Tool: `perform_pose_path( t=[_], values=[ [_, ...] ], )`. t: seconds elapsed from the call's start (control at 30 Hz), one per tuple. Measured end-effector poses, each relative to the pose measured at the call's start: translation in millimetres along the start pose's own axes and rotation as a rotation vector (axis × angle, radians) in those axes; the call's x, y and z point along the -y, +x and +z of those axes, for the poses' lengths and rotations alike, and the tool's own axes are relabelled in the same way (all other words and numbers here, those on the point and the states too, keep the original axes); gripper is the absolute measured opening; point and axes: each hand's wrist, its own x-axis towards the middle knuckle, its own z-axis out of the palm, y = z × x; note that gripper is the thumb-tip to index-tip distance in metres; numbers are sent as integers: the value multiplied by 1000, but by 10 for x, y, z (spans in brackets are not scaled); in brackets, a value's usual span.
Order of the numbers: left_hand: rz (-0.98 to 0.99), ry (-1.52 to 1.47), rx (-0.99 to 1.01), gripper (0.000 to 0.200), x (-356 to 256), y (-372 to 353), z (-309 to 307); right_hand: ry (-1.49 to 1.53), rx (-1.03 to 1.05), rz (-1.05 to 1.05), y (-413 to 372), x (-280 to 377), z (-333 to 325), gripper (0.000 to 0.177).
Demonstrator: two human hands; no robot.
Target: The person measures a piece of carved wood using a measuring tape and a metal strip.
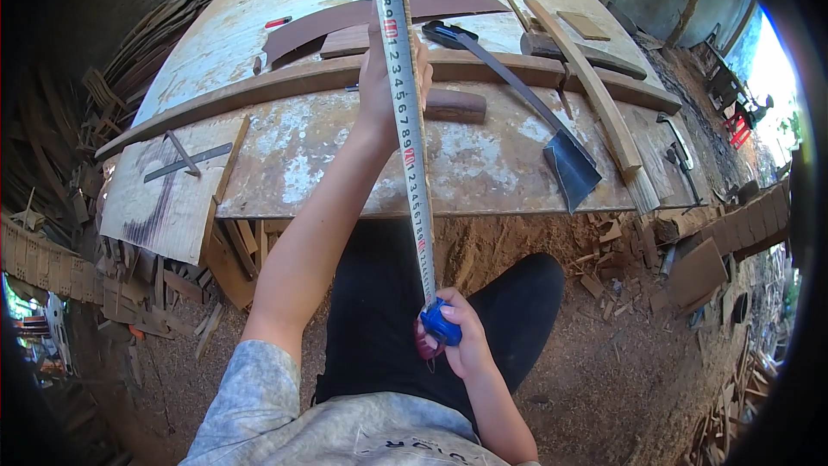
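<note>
My left hand point(379, 86) is closed around a narrow wooden strip point(423, 151), which shows as a brown edge behind the tape. The extended tape measure blade point(402, 95) runs along the strip toward the top of the view, its numbers facing me. Low over my lap, my right hand point(466, 341) grips the blue tape measure case point(441, 323), where the blade comes out. A red part shows beside the case. Just right of my left hand, a round piece of wood point(455, 105) lies on the worktable point(302, 160). The far end of the blade is out of view.
A long wooden bar point(293, 82) crosses the table. Brown sandpaper point(448, 0) lies behind it. A long-handled tool with a flat dark blade point(573, 171) and a wooden batten point(595, 91) are at right. At left, a metal square point(185, 162) rests on a board point(129, 207). Wood scraps litter the ground.
</note>
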Motion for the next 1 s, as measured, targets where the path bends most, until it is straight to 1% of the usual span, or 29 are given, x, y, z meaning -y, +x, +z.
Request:
perform_pose_path(
  t=[0.27,0.37,0.47,0.57,0.77,1.0],
  values=[
    [0,11,-16,37,-4,-5,35,7,3,2,4,-13,-17,31],
    [-8,282,-127,62,-10,-16,119,8,-4,-2,2,-12,-4,31],
    [-8,275,-120,62,-11,-16,111,10,-8,-7,3,-19,-1,31],
    [1,30,-16,38,-12,-3,36,7,-10,-13,-1,-10,10,31],
    [-2,14,-21,38,-7,-7,32,13,-26,-13,-7,-13,11,31],
    [1,-39,47,37,12,3,-44,9,-33,-13,-10,-11,20,31]
  ],
)
